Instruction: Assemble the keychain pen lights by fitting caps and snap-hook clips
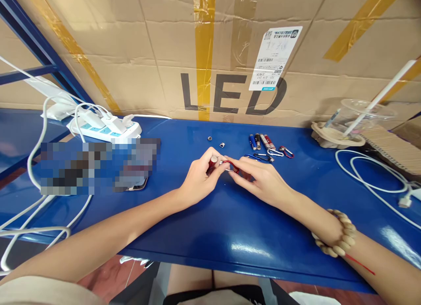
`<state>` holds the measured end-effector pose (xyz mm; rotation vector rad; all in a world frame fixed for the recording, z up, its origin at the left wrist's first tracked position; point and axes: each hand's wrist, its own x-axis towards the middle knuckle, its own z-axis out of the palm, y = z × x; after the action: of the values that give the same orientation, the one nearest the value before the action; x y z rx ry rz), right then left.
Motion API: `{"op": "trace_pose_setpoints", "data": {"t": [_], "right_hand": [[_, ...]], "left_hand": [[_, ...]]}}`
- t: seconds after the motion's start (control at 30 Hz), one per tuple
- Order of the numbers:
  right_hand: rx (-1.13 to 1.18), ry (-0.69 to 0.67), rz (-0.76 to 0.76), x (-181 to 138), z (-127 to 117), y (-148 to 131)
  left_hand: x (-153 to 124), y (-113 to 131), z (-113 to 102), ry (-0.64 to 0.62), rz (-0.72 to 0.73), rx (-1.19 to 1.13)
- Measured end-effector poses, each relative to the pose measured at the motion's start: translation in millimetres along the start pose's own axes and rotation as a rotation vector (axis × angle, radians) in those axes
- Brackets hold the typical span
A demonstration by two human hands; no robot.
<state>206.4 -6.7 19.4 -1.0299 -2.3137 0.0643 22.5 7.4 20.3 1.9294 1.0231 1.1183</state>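
My left hand (201, 178) is closed round a small dark red keychain flashlight (213, 163) with a silver tip, held just above the blue table (230, 235). My right hand (259, 178) pinches a red carabiner clip (233, 165) right against the flashlight's end. Both hands meet at the table's middle. Behind them lie several more small flashlights (261, 141) in blue, black, silver and red, plus loose carabiners (279, 152) in silver, red and blue. Two small metal rings (216, 141) sit further left. A beaded bracelet (338, 239) is on my right wrist.
A white power strip (105, 128) with plugs and white cables stands at the back left. A phone edge (140, 187) shows by a blurred patch. A plastic cup with a straw (348, 120) and a white cable (371, 173) lie at the right. A large cardboard box (210, 55) marked LED forms the back wall.
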Motion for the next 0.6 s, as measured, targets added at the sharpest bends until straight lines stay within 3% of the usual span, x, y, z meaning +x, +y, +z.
{"op": "trace_pose_setpoints", "data": {"t": [0.1,0.33,0.6], "right_hand": [[-0.014,0.019,0.004,-0.2,0.4,-1.7],[0.013,-0.034,-0.021,-1.0,0.4,-3.1],[-0.119,-0.012,-0.092,-0.9,-0.1,-4.0]], "left_hand": [[0.2,-1.1,-0.1,0.023,0.013,0.023],[-0.6,0.4,-1.4,-0.083,0.054,0.087],[-0.9,-0.9,-1.8,-0.125,0.055,0.093]]}}
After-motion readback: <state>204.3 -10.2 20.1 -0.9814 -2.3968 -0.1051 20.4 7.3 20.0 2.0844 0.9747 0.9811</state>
